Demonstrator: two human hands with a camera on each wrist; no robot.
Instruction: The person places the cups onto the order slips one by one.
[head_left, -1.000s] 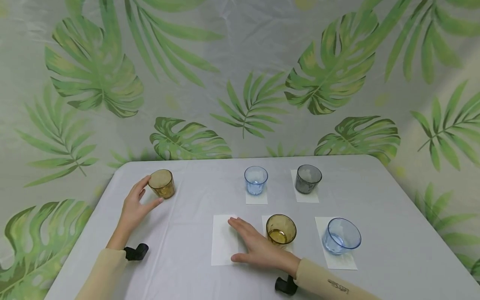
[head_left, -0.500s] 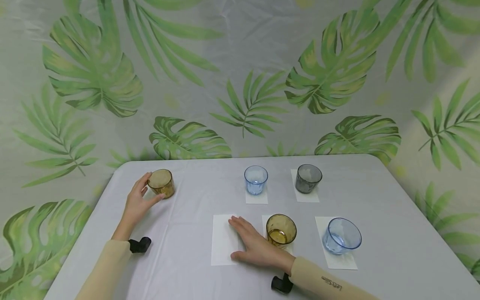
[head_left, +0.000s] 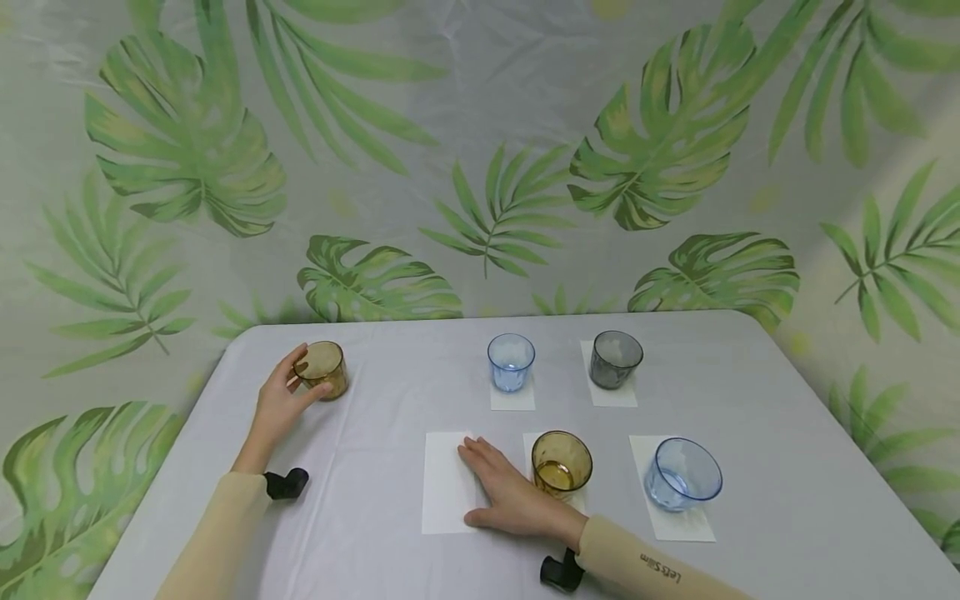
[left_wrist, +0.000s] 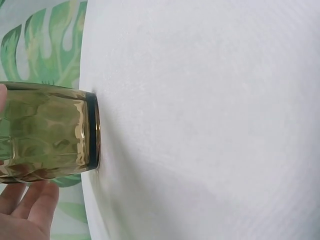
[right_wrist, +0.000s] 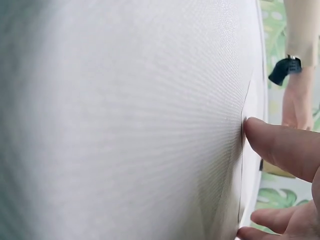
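At the table's far left, an amber glass tumbler [head_left: 336, 371] stands upright. My left hand [head_left: 279, 408] has its thumb and fingers around the tumbler's near left side. In the left wrist view, the amber tumbler [left_wrist: 50, 132] shows its dark base at the white cloth, a fingertip on one side and fingers [left_wrist: 42, 207] at the other. My right hand [head_left: 510, 492] rests with spread fingers over the right edge of a white paper sheet [head_left: 442, 483]. In the right wrist view its thumb [right_wrist: 280, 145] touches the sheet's edge.
Beside my right hand stands a second amber tumbler [head_left: 562, 458] on paper. A blue tumbler [head_left: 678, 479] is right of it. Farther back are another blue tumbler [head_left: 512, 367] and a grey one [head_left: 615, 362], both on paper. A leaf-patterned curtain [head_left: 487, 208] hangs behind the table.
My left hand has moved slightly right and forward, its fingers and thumb closing around the amber tumbler. The right hand has stayed almost still on the paper.
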